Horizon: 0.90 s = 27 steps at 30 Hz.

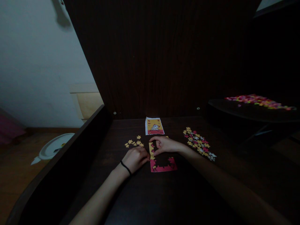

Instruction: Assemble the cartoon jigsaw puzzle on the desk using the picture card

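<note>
A partly assembled jigsaw puzzle (163, 169) lies on the dark tabletop. Its red lower edge and yellow left side form part of a border around a bare middle. My right hand (166, 144) reaches over its upper part, thumb and index finger apart along the left side, the other fingers curled. Beside the puzzle's left edge rests my left hand (137, 157), fingers curled in and tips near the border; whatever they may hold is hidden. Loose yellow puzzle pieces (134, 143) lie just beyond my left hand. Behind the puzzle is a reference picture (155, 126) of a white animal.
A pile of mixed puzzle pieces (199, 142) spreads right of my right hand. Colourful small items (257, 100) lie on a dark surface (246, 112) farther right. A raised side board (70, 150) borders the left; beyond it, a white round object (53, 145) is near the floor.
</note>
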### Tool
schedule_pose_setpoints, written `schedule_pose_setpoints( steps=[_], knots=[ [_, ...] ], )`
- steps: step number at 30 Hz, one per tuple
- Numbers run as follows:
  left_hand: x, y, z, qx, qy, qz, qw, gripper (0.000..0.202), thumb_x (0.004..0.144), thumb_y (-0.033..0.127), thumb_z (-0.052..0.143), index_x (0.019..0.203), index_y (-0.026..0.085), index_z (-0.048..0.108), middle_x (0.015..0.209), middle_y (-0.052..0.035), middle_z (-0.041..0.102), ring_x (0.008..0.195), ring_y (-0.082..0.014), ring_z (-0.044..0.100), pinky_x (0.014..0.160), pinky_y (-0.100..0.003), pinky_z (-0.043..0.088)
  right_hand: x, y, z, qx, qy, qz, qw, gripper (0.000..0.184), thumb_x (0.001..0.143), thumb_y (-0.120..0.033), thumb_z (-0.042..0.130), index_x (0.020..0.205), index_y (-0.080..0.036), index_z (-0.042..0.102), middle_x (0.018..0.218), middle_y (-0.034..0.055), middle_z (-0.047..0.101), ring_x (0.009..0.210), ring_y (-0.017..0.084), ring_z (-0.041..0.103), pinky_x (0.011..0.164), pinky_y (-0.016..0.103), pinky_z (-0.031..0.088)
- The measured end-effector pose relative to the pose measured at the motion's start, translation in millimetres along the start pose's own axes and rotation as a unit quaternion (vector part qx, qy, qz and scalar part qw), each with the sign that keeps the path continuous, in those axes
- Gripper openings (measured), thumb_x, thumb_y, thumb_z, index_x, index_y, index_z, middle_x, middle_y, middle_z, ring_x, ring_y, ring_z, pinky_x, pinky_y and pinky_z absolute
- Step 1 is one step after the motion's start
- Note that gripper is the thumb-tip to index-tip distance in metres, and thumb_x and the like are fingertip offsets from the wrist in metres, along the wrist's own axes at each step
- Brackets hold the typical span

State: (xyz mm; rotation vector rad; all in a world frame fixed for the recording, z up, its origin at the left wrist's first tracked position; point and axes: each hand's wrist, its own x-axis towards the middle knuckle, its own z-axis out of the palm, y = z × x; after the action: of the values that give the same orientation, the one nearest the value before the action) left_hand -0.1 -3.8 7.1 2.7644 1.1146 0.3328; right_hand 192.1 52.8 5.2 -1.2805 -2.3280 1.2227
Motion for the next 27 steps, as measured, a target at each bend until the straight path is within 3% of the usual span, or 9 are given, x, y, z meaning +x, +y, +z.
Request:
schedule_pose_setpoints(
  steps=[10, 27],
  knots=[
    [-0.2, 0.1, -0.8, -0.001, -0.002, 0.001, 1.000, 0.014, 0.082, 0.023, 0.049, 0.078, 0.017, 0.060, 0.078, -0.0026, 0.060, 0.075, -0.0139, 0.054, 0.064, -0.022, 0.041, -2.0, -1.8, 0.6, -0.093, 0.009, -0.024, 0.995, 0.075, 0.048, -0.045, 0.073, 0.113, -0.018, 0.046, 0.065, -0.0046, 0.046, 0.056, 0.009, 0.041, 0.050, 0.021, 0.029],
    [0.4, 0.3, 0.0, 0.000, -0.002, -0.004, 1.000, 0.013, 0.082, 0.023, 0.049, 0.078, 0.017, 0.061, 0.079, -0.0021, 0.061, 0.075, -0.0137, 0.055, 0.064, -0.021, 0.041, -5.6, -9.2, 2.0, -0.142, 0.025, -0.013, 0.990, 0.069, 0.053, -0.044, 0.070, 0.113, -0.019, 0.047, 0.079, 0.0008, 0.056, 0.071, 0.015, 0.050, 0.060, 0.023, 0.035]
  ],
)
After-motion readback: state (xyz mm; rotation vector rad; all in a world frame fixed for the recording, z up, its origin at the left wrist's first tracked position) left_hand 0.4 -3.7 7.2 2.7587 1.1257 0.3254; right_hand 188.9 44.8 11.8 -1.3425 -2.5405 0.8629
